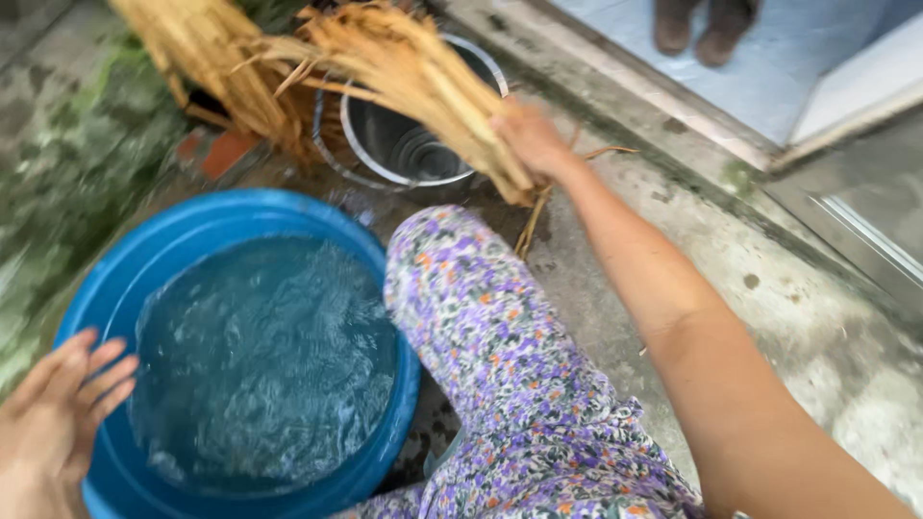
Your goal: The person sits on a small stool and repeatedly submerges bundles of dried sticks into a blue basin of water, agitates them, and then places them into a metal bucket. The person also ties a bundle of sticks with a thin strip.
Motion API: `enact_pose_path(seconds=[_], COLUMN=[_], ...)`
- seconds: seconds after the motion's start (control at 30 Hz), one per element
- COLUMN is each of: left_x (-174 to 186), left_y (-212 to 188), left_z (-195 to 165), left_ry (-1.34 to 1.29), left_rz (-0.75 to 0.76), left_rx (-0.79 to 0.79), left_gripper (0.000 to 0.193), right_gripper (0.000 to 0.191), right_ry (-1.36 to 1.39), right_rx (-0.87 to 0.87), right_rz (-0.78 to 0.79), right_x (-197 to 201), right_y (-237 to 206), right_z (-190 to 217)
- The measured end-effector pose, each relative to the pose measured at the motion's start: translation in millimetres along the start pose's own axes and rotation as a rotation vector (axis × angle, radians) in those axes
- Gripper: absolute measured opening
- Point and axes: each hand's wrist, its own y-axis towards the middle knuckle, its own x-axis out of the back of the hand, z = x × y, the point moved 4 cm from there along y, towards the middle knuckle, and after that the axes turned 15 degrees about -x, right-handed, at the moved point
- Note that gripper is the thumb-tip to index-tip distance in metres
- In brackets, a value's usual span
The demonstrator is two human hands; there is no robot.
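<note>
1. Straw first: the right hand (531, 139) has its fingers closed round the cut ends of a bundle of dry straw (409, 67), holding it out at arm's length over a metal bucket (404, 144), probably so any drips or loose bits fall in there.
2. Left hand (53, 423) is down at the near rim of a blue basin (173, 250), fingers spread and flat, gripping nothing. Looks like it's just steadying the tub.
3. The basin is full of water (264, 365) and the surface is rippled.
4. A knee in purple flowered trousers (481, 327) sits between basin and outstretched arm, so the person is crouched right up against it.
5. More straw (207, 58) is behind the basin, on wet concrete ground (769, 317).
6. Someone else's feet (702, 24) show at the top, on a raised step.
</note>
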Motion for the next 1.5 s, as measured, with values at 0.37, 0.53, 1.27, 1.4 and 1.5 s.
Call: enact_pose_path(seconds=[0.37, 0.53, 1.27, 1.4, 1.5], left_x=[33.8, 19.5, 64.3, 61.0, 51.1], left_y=[27.3, 30.6, -16.8, -33.1, -48.8], left_z=[109.1, 100.7, 120.2, 73.9, 34.2], left_ry=[0.133, 0.307, 0.924, 0.902, 0.920], left_rz=[0.144, 0.116, 0.251, 0.273, 0.227], left_rx=[0.057, 0.078, -0.002, 0.010, 0.009], left_gripper=[0.051, 0.053, 0.059, 0.062, 0.059], right_gripper=[0.072, 0.084, 0.051, 0.052, 0.049], right_ry=[-0.194, -0.103, -0.290, -0.226, -0.164], right_rx=[0.114, 0.501, 0.653, 0.740, 0.829], right_rz=[0.066, 0.202, 0.720, 0.670, 0.634], right_x=[16.0, -35.7, -146.0, -138.3, -133.6], right_y=[-25.4, -93.8, -143.0, -132.1, -121.7], right_z=[147.9, 329.4, 367.7, 372.4, 374.3])
